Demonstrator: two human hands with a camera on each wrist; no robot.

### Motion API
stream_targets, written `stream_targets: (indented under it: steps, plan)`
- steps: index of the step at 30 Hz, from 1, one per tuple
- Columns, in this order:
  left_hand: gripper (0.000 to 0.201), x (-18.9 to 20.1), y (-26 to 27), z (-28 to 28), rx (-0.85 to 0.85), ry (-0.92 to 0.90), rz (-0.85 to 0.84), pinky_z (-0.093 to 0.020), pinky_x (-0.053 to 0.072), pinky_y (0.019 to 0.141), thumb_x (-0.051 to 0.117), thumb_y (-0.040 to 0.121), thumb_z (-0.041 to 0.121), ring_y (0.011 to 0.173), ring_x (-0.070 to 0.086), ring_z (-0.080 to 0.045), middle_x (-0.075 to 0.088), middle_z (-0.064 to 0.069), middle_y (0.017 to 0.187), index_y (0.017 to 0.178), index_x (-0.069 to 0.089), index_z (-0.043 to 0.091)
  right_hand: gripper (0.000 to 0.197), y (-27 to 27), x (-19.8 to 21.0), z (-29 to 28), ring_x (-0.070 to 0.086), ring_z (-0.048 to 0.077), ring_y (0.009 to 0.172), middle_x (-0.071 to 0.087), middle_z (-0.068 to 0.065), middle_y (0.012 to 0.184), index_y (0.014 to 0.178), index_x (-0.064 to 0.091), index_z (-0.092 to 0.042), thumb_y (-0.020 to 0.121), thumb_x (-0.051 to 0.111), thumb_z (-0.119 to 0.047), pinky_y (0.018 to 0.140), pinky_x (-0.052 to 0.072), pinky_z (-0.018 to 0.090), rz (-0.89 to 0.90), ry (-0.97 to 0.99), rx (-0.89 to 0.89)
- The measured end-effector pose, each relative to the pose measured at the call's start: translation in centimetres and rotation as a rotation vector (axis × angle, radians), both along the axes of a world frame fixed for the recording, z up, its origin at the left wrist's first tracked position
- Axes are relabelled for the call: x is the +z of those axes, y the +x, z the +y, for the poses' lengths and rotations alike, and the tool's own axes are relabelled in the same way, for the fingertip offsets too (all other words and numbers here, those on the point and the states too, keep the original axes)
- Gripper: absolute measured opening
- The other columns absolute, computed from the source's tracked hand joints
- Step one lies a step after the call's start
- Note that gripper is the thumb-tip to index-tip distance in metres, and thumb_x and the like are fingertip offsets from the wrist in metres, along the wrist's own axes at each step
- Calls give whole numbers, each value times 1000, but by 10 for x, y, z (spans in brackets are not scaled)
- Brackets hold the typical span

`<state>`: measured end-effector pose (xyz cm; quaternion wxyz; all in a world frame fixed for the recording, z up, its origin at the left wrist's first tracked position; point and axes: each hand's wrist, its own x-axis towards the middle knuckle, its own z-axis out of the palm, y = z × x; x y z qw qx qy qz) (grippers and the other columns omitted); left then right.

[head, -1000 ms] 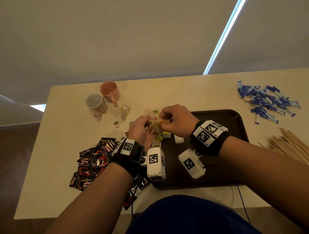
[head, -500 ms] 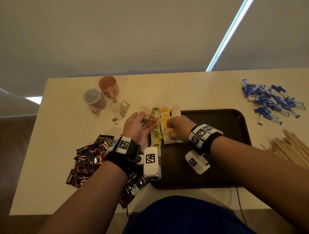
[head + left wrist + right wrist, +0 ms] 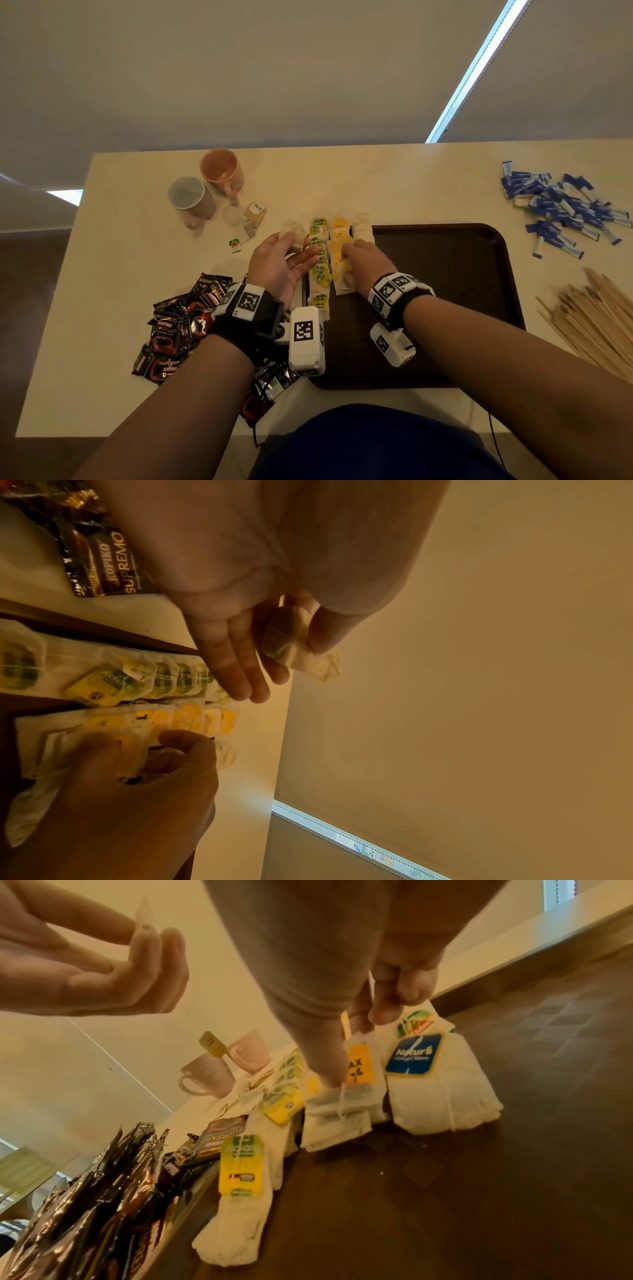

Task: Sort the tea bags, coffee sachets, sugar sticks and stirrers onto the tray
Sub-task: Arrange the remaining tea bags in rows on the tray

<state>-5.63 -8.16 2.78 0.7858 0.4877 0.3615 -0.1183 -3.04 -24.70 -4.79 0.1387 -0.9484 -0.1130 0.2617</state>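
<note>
The left hand hovers over the tray's left edge, its grip closed on one pale tea bag between thumb and forefinger while the other fingers lie straight. From the head view that bag peeks past the fingertips; its tag and string cannot be made out there.

The right hand rests on the yellow-tagged row of tea bags, thumb and fingers curled down and pinching a bag in that row. The hand covers the near part of the row, so the number of bags under it is unclear.

Three rows lie on the left part of the tray: green-tagged bags, the yellow row, and a white row whose blue tag shows only in the right wrist view. The wrist cameras and forearms hide the tray's near left corner.

Coffee sachets lie heaped on the worktop left of the tray, partly under the left wrist. Sugar sticks lie far right, stirrers nearer, cut off by the frame edge. Two mugs lie at the far left, with a few loose tea bags beside them, too small to read.
</note>
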Motion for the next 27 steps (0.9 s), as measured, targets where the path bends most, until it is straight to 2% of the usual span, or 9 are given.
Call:
stream_targets:
  steps: [4, 7, 14, 17, 20, 23, 27]
  plan:
    - [16, 1, -1, 1, 7, -4, -1, -46, 54, 90, 47, 103, 12, 87, 66, -33, 64, -15, 89, 91, 57, 6, 32, -6, 0, -7, 50, 22, 103, 52, 5, 112, 110, 51, -13, 86, 69, -24, 89, 47, 35, -21, 66, -28]
    - [15, 0, -1, 1, 6, -6, 6, -45, 55, 89, 47, 103, 12, 89, 66, -33, 63, -15, 91, 92, 57, 6, 30, -12, -3, -12, 49, 21, 104, 51, 3, 113, 108, 55, -16, 85, 70, -29, 90, 47, 35, -23, 50, 8]
    - [17, 0, -2, 0, -2, 1, 8, -46, 55, 90, 47, 102, 11, 92, 66, -35, 63, -16, 93, 90, 57, 6, 56, -18, -6, -10, 48, 22, 111, 52, 1, 121, 119, 51, -22, 75, 78, -41, 95, 46, 39, -25, -3, 86]
    - [17, 0, -2, -1, 2, -1, 6, -47, 54, 91, 47, 103, 11, 93, 65, -36, 64, -16, 92, 91, 58, 6, 61, -19, -7, -8, 46, 25, 116, 51, 3, 125, 124, 50, -20, 76, 76, -47, 98, 43, 40, -21, -74, 178]
    - [17, 1, -3, -1, 1, -1, 6, -48, 53, 93, 46, 103, 11, 94, 65, -36, 64, -16, 91, 92, 58, 6, 54, -18, -8, -5, 46, 26, 117, 55, 4, 125, 125, 52, -19, 82, 71, -45, 99, 40, 40, -18, -108, 215]
    - [17, 2, -3, -1, 1, 0, 8, -49, 52, 95, 46, 103, 11, 92, 65, -35, 63, -16, 91, 92, 58, 6, 42, -14, -9, -1, 48, 25, 112, 60, 5, 118, 119, 55, -18, 87, 66, -42, 95, 41, 38, -29, -103, 195]
    - [17, 3, -3, 1, 7, 5, 1, -44, 55, 88, 47, 102, 10, 87, 67, -32, 62, -15, 90, 90, 58, 6, 37, -9, -8, 1, 49, 25, 109, 58, 5, 116, 116, 55, -17, 88, 65, -40, 91, 41, 36, -87, -71, 127]
